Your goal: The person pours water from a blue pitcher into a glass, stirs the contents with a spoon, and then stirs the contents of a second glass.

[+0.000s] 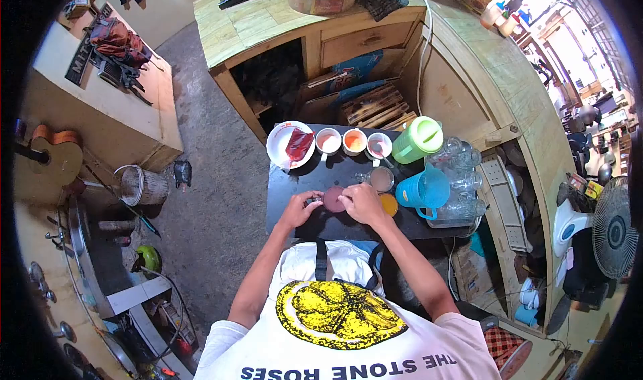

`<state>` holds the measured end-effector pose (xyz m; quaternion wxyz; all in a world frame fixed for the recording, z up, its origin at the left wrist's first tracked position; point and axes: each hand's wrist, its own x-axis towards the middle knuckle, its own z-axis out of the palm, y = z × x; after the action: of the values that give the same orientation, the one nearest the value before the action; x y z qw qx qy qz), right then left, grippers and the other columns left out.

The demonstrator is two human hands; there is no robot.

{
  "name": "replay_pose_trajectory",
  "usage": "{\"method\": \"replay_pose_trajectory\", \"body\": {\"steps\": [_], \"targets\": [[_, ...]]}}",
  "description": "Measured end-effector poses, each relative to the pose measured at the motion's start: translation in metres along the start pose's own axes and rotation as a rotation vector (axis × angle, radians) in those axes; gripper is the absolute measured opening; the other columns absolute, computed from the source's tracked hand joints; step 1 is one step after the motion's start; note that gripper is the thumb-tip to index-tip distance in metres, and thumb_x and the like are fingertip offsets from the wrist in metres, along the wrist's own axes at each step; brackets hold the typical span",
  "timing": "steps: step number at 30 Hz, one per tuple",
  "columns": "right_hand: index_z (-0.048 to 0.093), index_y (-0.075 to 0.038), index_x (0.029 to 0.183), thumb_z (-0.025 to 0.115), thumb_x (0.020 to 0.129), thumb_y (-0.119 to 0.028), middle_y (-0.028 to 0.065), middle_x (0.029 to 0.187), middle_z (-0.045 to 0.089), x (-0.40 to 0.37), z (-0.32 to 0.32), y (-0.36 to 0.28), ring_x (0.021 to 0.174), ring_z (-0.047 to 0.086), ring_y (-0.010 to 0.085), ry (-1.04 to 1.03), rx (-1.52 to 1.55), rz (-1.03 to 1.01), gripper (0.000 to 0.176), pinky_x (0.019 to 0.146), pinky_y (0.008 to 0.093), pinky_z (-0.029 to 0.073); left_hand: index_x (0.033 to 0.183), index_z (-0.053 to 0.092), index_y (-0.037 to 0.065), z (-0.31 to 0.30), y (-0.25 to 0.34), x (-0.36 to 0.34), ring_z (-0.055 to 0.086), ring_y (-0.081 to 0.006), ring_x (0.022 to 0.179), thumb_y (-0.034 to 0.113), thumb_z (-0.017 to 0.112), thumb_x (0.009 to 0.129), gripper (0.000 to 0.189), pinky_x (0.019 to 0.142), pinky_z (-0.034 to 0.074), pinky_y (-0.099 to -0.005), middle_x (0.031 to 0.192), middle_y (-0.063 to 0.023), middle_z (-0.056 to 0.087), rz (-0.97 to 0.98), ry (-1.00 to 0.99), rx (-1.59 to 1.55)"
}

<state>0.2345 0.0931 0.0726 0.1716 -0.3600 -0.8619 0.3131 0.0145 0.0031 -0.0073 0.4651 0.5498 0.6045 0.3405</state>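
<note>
A glass of pink drink (332, 199) stands on the black table (288, 206). My left hand (301, 209) touches its left side and my right hand (362, 202) curls over its right side; whether either hand grips it is unclear. Just right of my right hand are a glass of orange drink (389, 205) and a glass of brownish drink (382, 178).
At the table's far edge sit a white plate with a red packet (290, 145) and three small cups (353, 142). A green jug (417, 139), a blue jug (424, 190) and clear glasses (462, 179) crowd the right side. A wooden counter (495, 78) stands beyond.
</note>
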Motion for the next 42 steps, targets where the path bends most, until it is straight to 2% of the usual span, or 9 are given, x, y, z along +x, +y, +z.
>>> {"method": "replay_pose_trajectory", "body": {"steps": [2,9,15,18,21,25,32,38,42], "targets": [[0.072,-0.002,0.072,0.065,0.086,-0.017,0.0195,0.077,0.070,0.001,0.001,0.002,0.072,0.068,0.0366,0.097,-0.100,0.019,0.022,0.075,0.0473,0.049,0.111,0.071,-0.001,0.003,-0.008,0.001,0.067,-0.0186,0.073,0.015,0.068,0.093,0.024,0.065,0.053,-0.0320,0.115,-0.0100,0.074,0.092,0.053,0.003],[0.071,-0.001,0.074,0.065,0.089,-0.018,0.0172,0.078,0.070,-0.002,-0.004,0.009,0.075,0.067,0.0362,-0.143,-0.146,0.035,0.024,0.075,0.0468,0.049,0.118,0.070,0.001,0.003,-0.012,0.002,0.072,-0.0199,0.082,0.016,0.068,0.094,0.028,0.071,0.056,-0.0326,0.113,-0.0112,0.075,0.106,0.042,0.002],[0.071,-0.004,0.068,0.064,0.085,-0.017,0.0193,0.074,0.069,-0.003,-0.006,-0.001,0.071,0.067,0.0370,0.201,-0.244,-0.064,0.023,0.075,0.0487,0.047,0.119,0.069,0.000,0.001,-0.011,0.001,0.073,-0.0198,0.085,0.016,0.068,0.095,0.029,0.072,0.056,-0.0325,0.109,-0.0133,0.075,0.077,0.012,-0.004],[0.070,-0.003,0.069,0.065,0.083,-0.017,0.0195,0.072,0.068,-0.008,-0.005,0.001,0.072,0.066,0.0369,0.002,-0.306,-0.016,0.020,0.077,0.0491,0.046,0.118,0.069,0.000,0.001,-0.005,0.002,0.073,-0.0185,0.083,0.016,0.068,0.094,0.029,0.071,0.056,-0.0320,0.107,-0.0133,0.076,0.183,0.050,0.044],[0.070,-0.002,0.069,0.065,0.083,-0.017,0.0188,0.073,0.070,-0.010,-0.003,-0.001,0.072,0.068,0.0353,-0.061,-0.142,-0.044,0.022,0.077,0.0484,0.047,0.118,0.070,0.000,-0.001,-0.003,0.001,0.073,-0.0211,0.088,0.016,0.069,0.094,0.029,0.074,0.057,-0.0333,0.108,-0.0140,0.076,0.031,-0.008,0.031],[0.073,-0.001,0.073,0.065,0.084,-0.017,0.0195,0.073,0.069,-0.007,0.003,-0.006,0.072,0.067,0.0375,0.174,-0.145,0.047,0.021,0.077,0.0461,0.048,0.119,0.069,0.000,-0.003,0.007,-0.001,0.072,-0.0254,0.101,0.019,0.068,0.094,0.032,0.086,0.055,-0.0375,0.113,-0.0155,0.074,-0.031,-0.015,-0.006],[0.073,0.000,0.073,0.067,0.083,-0.018,0.0238,0.075,0.068,-0.004,-0.007,-0.004,0.073,0.067,0.0424,-0.139,-0.098,0.040,0.021,0.075,0.0502,0.053,0.117,0.070,-0.001,0.004,-0.012,0.000,0.073,-0.0286,0.101,0.017,0.069,0.093,0.030,0.086,0.056,-0.0372,0.115,-0.0154,0.074,0.083,0.036,0.043],[0.072,0.000,0.071,0.068,0.083,-0.019,0.0235,0.072,0.067,-0.004,0.000,-0.014,0.071,0.067,0.0422,0.137,-0.246,0.093,0.023,0.074,0.0497,0.052,0.116,0.070,-0.001,0.002,-0.006,0.001,0.073,-0.0304,0.102,0.016,0.068,0.093,0.028,0.090,0.055,-0.0382,0.115,-0.0158,0.074,0.032,0.014,0.023],[0.073,-0.001,0.070,0.065,0.085,-0.018,0.0208,0.071,0.068,-0.008,0.004,-0.008,0.068,0.066,0.0391,-0.027,-0.295,0.121,0.024,0.073,0.0477,0.049,0.116,0.070,-0.001,0.004,-0.009,0.001,0.073,-0.0271,0.096,0.014,0.068,0.093,0.028,0.087,0.055,-0.0376,0.111,-0.0153,0.075,0.076,0.038,0.038]]}}
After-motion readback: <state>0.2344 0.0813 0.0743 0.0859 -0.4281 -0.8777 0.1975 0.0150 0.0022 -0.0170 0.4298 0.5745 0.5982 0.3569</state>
